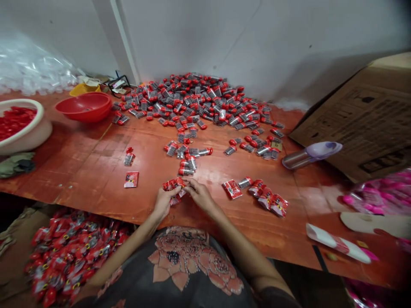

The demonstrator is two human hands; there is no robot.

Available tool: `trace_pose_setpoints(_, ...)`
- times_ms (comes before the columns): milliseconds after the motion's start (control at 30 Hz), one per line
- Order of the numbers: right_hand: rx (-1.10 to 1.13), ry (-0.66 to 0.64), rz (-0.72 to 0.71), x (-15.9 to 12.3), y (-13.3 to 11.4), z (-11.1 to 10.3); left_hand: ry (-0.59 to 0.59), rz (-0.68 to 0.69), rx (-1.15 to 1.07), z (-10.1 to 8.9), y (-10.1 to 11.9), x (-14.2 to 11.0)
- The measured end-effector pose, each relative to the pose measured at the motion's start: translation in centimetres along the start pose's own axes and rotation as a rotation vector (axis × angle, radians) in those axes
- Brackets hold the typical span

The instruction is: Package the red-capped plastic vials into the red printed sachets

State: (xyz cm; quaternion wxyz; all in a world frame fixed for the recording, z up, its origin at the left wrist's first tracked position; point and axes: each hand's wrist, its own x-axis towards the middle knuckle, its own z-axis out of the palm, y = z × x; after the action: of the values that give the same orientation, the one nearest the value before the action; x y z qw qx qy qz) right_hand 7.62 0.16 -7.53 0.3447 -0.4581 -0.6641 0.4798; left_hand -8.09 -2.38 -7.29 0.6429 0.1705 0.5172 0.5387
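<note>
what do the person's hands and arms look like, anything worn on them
The left hand and right hand are bare, with no gloves. The forearms are uncovered too. A dark sleeve shows on the right upper arm, matching the dark top with its large peach-pink flower print.

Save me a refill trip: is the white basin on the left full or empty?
Not empty: the white basin holds many red pieces, visible inside its rim. The picture's edge cuts it off, so I cannot tell how full.
</note>
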Motion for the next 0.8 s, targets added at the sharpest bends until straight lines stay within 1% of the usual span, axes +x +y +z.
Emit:
trace_pose_setpoints(33,-0.079,0.014,0.034,0.7,0.2,-0.8,0.015,-0.004,-0.003,0.0,0.0,0.0)
trace_pose_setpoints(67,-0.167,0.060,0.076,1.7,0.5,-1.8,0.032,-0.009,-0.004,-0.1,0.1,0.0)
trace_pose_setpoints(133,-0.340,0.249,0.179,4.2,1.4,-4.4,0.058,-0.028,-0.001,-0.2,0.2,0.1)
trace_pose_setpoints(233,-0.468,0.472,0.271,8.3,2.9,-8.2,0.068,-0.063,-0.001,-0.3,0.3,0.2)
trace_pose_setpoints(300,-0.534,0.536,0.319,10.6,3.9,-9.6,0.065,-0.071,-0.002,-0.4,0.2,0.2)
trace_pose_setpoints(367,-0.581,0.541,0.350,12.0,4.7,-9.9,0.058,-0.081,0.004,-0.6,0.2,0.1)
trace_pose_setpoints(433,-0.613,0.517,0.361,12.8,5.4,-9.6,0.046,-0.101,0.017,-0.8,0.2,0.1)
trace_pose_setpoints(533,-0.640,0.458,0.353,13.3,6.1,-9.3,0.038,-0.111,0.028,-1.4,0.3,0.3)
trace_pose_setpoints(700,-0.656,0.346,0.340,13.7,7.0,-10.4,0.057,-0.076,-0.026,-2.0,-0.1,1.0)
trace_pose_setpoints(800,-0.672,0.301,0.342,13.8,7.3,-10.7,0.049,-0.086,-0.018,-2.1,-0.4,1.3)
